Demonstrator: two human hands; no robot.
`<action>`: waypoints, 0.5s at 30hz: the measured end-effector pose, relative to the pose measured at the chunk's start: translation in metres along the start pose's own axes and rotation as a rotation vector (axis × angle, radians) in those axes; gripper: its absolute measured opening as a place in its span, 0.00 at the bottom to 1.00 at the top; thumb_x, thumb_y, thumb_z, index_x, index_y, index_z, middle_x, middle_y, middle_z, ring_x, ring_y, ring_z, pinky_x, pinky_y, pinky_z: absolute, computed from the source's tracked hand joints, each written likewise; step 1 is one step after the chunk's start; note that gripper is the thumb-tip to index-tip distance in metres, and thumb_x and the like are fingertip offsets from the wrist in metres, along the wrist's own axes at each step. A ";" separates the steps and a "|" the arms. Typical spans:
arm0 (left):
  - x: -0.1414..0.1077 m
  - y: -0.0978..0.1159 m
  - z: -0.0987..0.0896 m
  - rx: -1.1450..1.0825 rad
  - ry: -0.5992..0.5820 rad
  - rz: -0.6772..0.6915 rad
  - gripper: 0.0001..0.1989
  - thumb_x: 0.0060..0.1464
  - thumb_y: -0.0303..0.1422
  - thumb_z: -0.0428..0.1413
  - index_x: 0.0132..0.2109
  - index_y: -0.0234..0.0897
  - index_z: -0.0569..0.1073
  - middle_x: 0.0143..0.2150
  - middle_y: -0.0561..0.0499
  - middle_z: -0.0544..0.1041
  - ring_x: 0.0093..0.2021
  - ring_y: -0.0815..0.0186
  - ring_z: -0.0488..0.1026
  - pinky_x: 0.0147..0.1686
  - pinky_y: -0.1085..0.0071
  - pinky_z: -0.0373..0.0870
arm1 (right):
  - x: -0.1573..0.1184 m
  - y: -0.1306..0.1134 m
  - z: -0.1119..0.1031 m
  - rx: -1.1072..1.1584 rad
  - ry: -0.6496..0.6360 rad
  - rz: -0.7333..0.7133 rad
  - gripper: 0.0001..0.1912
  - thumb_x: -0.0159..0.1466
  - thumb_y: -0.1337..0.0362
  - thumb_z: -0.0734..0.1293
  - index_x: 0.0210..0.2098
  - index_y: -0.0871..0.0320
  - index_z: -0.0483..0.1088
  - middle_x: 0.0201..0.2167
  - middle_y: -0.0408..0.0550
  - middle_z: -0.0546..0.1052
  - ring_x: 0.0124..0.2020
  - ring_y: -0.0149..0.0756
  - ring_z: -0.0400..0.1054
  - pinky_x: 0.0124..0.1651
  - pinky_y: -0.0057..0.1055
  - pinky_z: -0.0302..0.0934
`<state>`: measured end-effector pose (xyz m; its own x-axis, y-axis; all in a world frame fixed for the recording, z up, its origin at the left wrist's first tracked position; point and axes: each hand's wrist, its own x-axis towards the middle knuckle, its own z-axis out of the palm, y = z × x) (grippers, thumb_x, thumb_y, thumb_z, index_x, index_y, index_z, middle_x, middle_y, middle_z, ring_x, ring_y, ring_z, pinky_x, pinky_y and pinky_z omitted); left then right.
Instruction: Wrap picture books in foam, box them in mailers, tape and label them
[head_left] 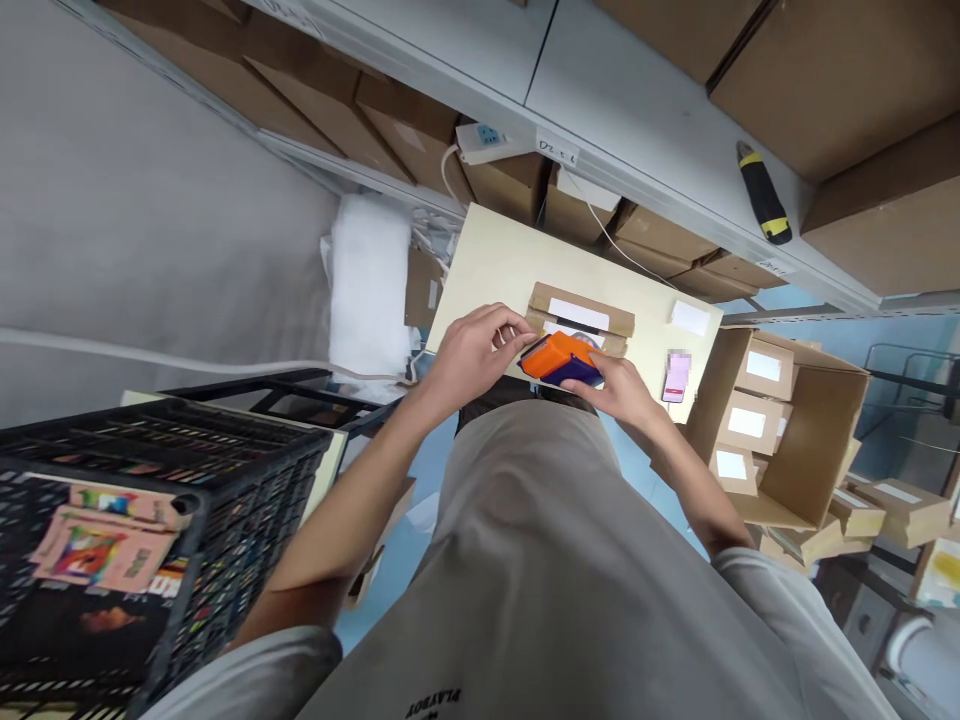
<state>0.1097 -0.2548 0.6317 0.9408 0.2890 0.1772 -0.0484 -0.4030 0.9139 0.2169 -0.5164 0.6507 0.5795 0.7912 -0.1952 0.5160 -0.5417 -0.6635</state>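
Observation:
A small orange and dark blue box [559,357] is tilted in front of my body, above the near edge of a cream tabletop [487,265]. My right hand [619,390] grips its right end between thumb and fingers. At the other end, my left hand [480,355] has its fingers curled and thumb drawn in, the tips close to the box's corner. Whether something thin is pinched there is too small to tell. Just behind the box lies a flat brown carton [622,320] with a white label, partly hidden by it.
A phone [676,376] and a white slip [689,318] lie on the table's right side. An open carton [802,430] with small labelled boxes stands to the right. At left is a black crate [247,500]. Overhead, a grey shelf [622,90] carries a black-and-yellow cutter [763,192].

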 end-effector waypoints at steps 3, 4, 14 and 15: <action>-0.001 -0.031 0.021 -0.132 -0.040 -0.203 0.20 0.67 0.53 0.64 0.40 0.41 0.82 0.32 0.51 0.81 0.31 0.63 0.73 0.34 0.66 0.72 | 0.015 0.003 -0.019 -0.027 -0.194 0.071 0.30 0.74 0.36 0.72 0.63 0.51 0.81 0.29 0.44 0.83 0.30 0.45 0.77 0.38 0.37 0.68; -0.001 -0.038 0.027 -0.180 -0.046 -0.246 0.21 0.65 0.55 0.65 0.40 0.41 0.82 0.32 0.51 0.81 0.31 0.63 0.73 0.34 0.66 0.72 | 0.019 0.003 -0.027 -0.036 -0.245 0.079 0.30 0.74 0.36 0.72 0.63 0.50 0.81 0.27 0.42 0.81 0.29 0.44 0.76 0.37 0.35 0.65; 0.012 -0.064 0.052 -0.481 -0.087 -0.440 0.25 0.58 0.58 0.67 0.39 0.39 0.81 0.37 0.45 0.86 0.37 0.59 0.82 0.37 0.64 0.81 | 0.056 -0.020 -0.079 -0.003 -0.523 0.243 0.38 0.70 0.25 0.67 0.44 0.55 0.83 0.29 0.46 0.85 0.28 0.40 0.75 0.36 0.36 0.62; 0.013 -0.068 0.051 -0.505 -0.102 -0.461 0.27 0.56 0.60 0.67 0.39 0.39 0.80 0.37 0.45 0.85 0.37 0.59 0.82 0.36 0.64 0.81 | 0.060 -0.023 -0.079 -0.007 -0.544 0.260 0.39 0.70 0.24 0.66 0.44 0.55 0.83 0.29 0.46 0.85 0.28 0.40 0.75 0.36 0.36 0.62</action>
<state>0.1420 -0.2684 0.5534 0.9286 0.2404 -0.2828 0.2372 0.2019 0.9503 0.2892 -0.4787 0.7114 0.2827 0.6632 -0.6930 0.4056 -0.7374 -0.5402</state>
